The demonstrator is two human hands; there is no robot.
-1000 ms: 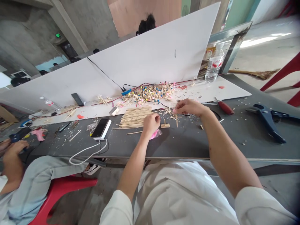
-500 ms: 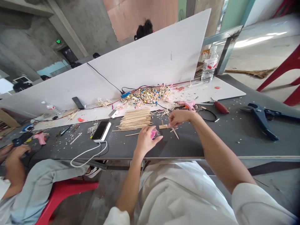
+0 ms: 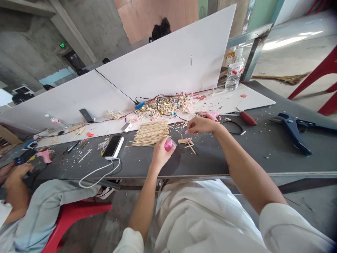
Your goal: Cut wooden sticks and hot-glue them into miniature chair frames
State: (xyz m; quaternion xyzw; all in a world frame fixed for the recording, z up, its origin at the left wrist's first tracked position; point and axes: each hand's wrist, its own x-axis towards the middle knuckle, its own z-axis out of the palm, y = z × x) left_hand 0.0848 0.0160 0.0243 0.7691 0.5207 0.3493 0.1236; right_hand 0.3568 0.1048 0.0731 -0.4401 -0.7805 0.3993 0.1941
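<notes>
My left hand (image 3: 161, 154) is closed around a small clear plastic wrapper or container with a bright pink mass (image 3: 169, 144) inside; which kind of holder it is, I cannot tell. My right hand (image 3: 198, 125) hovers with its fingers pinched together and pointing down; anything between the fingertips is too small to make out. Just below it, a small construction of wooden sticks (image 3: 190, 144) lies on the dark table, several pieces crossing at angles. To the left of it is a neat row of long thin wooden sticks (image 3: 150, 134), close beside my left hand.
Behind the sticks lies a heap of short sticks with coloured balls (image 3: 168, 106). A pink glue gun (image 3: 210, 116), a red-handled tool (image 3: 248, 118) and blue cutters (image 3: 295, 135) lie right. A white device with a cable (image 3: 113, 147) is left. A co-worker's hands (image 3: 18, 172) are far left.
My right hand has lifted up and slightly left, off the stick construction. My left hand has turned and risen a little, showing more of the pink mass.
</notes>
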